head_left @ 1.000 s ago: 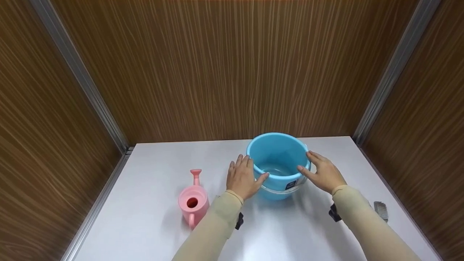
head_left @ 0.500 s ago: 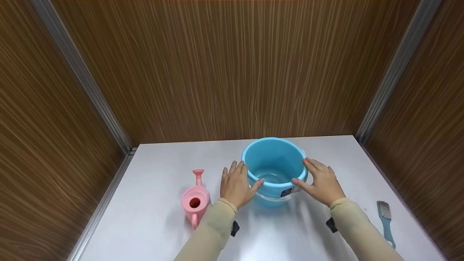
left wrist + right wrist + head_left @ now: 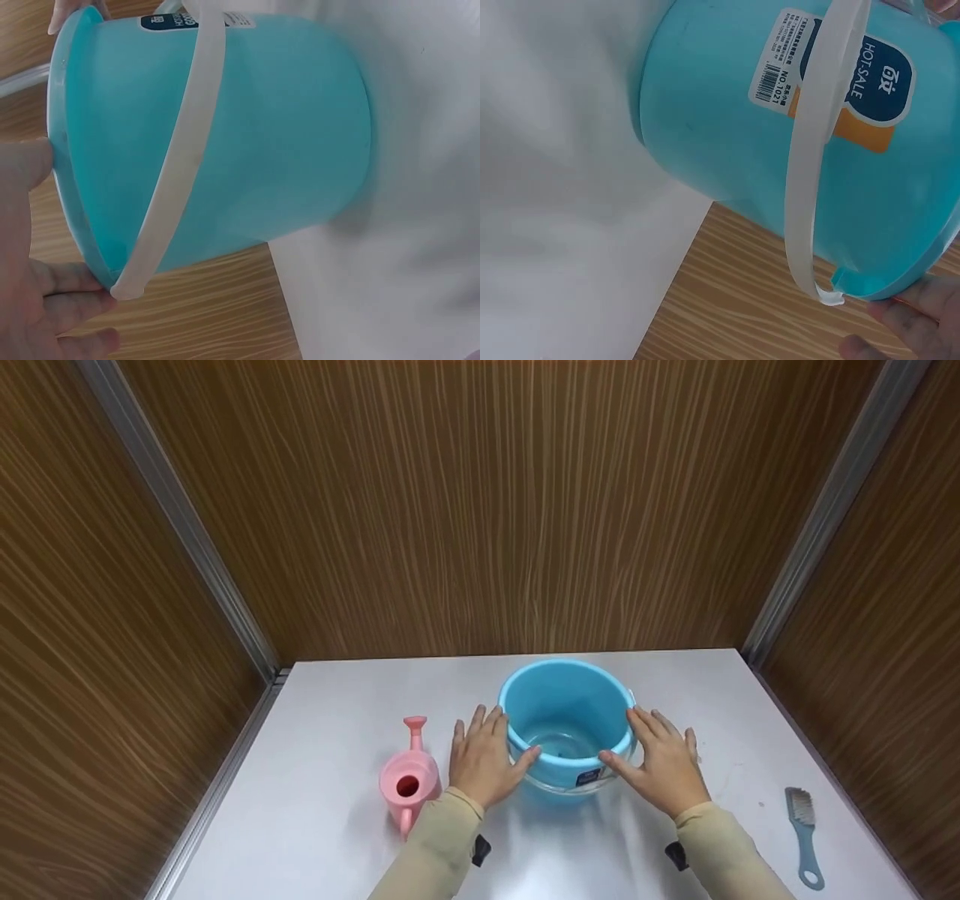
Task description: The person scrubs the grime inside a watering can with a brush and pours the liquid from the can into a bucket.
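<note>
A light blue bucket (image 3: pixel 562 771) with a white handle (image 3: pixel 176 172) and a label (image 3: pixel 881 82) on its front stands on the white table. My left hand (image 3: pixel 482 761) lies along the left of its rim, thumb at the near edge. The left fingers (image 3: pixel 75 307) look fairly straight beside the rim in the left wrist view. On the opposite side, my right hand (image 3: pixel 664 765) touches the rim with its fingertips and thumb, fingers spread. A pink watering can (image 3: pixel 409 780) stands left of my left hand.
A blue-grey brush (image 3: pixel 802 832) lies at the right of the table (image 3: pixel 300 840), bristles pointing away from me. Brown wood-patterned panels (image 3: pixel 510 510) enclose the table at the back and both sides.
The bucket has come toward me and slightly left, with both hands staying at its rim. The brush, earlier partly hidden by my right sleeve, now shows whole. The view has shifted slightly.
</note>
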### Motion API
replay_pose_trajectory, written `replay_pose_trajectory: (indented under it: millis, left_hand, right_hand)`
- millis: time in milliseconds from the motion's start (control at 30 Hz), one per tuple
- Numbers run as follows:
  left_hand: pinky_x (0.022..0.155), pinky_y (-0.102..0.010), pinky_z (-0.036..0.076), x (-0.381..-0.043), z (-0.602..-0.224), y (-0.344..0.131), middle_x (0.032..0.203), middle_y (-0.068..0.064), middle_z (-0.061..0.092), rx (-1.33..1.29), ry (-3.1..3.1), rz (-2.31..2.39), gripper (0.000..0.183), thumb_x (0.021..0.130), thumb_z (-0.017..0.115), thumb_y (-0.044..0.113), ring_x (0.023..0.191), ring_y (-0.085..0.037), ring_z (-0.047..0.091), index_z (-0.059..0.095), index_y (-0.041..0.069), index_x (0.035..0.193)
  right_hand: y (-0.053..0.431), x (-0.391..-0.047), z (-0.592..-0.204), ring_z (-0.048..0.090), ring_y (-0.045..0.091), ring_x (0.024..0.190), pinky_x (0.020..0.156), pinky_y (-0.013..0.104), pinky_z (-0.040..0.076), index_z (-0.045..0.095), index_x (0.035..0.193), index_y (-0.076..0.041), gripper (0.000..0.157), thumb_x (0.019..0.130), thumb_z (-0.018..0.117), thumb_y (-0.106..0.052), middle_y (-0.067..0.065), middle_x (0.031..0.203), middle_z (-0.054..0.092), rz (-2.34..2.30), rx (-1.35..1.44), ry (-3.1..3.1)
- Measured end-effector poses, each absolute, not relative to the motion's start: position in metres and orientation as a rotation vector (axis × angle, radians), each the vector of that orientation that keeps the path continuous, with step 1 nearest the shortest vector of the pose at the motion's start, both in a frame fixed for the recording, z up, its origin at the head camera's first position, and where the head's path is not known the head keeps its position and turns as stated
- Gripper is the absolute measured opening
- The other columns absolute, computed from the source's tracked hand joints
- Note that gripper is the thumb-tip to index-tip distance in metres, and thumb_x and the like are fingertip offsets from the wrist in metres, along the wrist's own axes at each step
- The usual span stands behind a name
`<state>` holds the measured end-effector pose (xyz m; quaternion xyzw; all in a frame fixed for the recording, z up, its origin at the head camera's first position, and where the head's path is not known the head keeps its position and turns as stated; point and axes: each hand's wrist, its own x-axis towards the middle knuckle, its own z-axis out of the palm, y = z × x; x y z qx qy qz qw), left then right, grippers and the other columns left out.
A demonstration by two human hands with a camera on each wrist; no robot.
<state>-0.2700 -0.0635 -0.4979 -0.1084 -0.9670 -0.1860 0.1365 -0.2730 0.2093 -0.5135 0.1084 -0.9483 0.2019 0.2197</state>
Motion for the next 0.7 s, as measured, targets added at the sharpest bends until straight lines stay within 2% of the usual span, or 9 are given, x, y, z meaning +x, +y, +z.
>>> replay_pose_trajectory:
  millis: [400, 700]
  left_hand:
    - [0.104, -0.057, 0.010, -0.262, -0.500, -0.079, 0.141, -0.001, 0.038, -0.332, -2.791, -0.501, 0.086, 0.078, 0.032, 0.077, 0.134, -0.027, 0.021, 0.040, 0.015, 0.138]
    - [0.104, -0.056, 0.007, -0.255, -0.500, -0.090, 0.143, 0.001, 0.035, -0.317, -2.833, -0.550, 0.087, 0.076, 0.039, 0.076, 0.136, -0.024, 0.017, 0.036, 0.018, 0.140]
  right_hand:
    - [0.194, -0.258, -0.513, 0.030, 0.037, 0.127, 0.092, 0.071, -0.002, 0.048, 0.132, -0.007, 0.088, 0.071, 0.058, -0.070, 0.012, 0.134, 0.045, 0.514, 0.295, -2.588]
    - [0.184, -0.248, -0.514, 0.030, 0.033, 0.128, 0.098, 0.066, 0.004, 0.050, 0.128, -0.004, 0.089, 0.071, 0.056, -0.071, 0.014, 0.131, 0.047, 0.498, 0.334, -2.565]
